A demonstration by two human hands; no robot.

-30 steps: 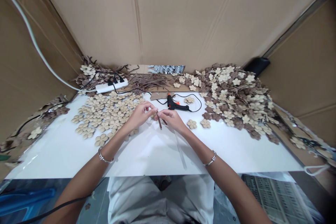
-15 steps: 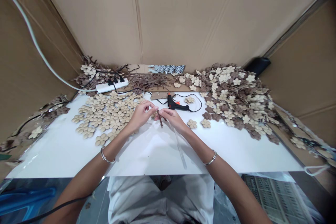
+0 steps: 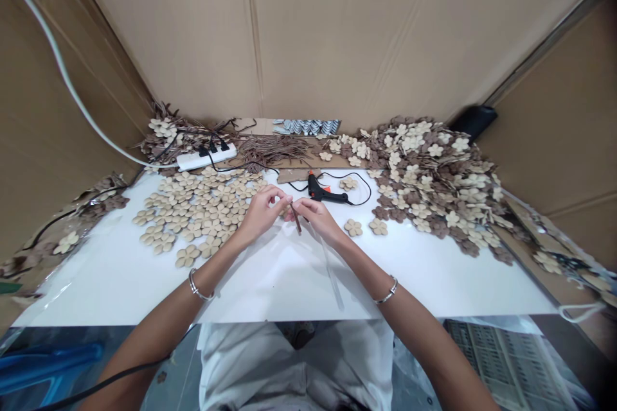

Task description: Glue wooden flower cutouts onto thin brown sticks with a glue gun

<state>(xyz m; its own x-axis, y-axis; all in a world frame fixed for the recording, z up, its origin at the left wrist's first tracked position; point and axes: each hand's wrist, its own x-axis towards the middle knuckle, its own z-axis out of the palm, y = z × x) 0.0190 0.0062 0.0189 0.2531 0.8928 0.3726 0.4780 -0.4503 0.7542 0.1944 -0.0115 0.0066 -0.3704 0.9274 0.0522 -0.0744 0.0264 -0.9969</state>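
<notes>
My left hand [image 3: 264,209] and my right hand [image 3: 317,215] meet over the middle of the white table, fingertips almost touching. Between them a narrow dark brown strip [image 3: 296,221] hangs down at a slant, pinched in the fingers of my right hand. My left thumb and forefinger press together close to the strip's top end. A bit of beige shows behind the left fingertips, mostly hidden, so what the left hand pinches is unclear. Just beyond the hands lies a black and orange glue gun [image 3: 326,192] with its cable looped.
Many beige felt flowers [image 3: 202,205] spread across the table's left side. A heap of brown and beige flowers [image 3: 429,173] covers the right back. Brown strips [image 3: 274,149] lie at the back, beside a white power strip [image 3: 207,157]. A translucent stick [image 3: 331,276] rests near the front.
The hands and the brown strip have shifted very slightly to the right. Both hands keep nearly the same pinch, and everything else lies as before.
</notes>
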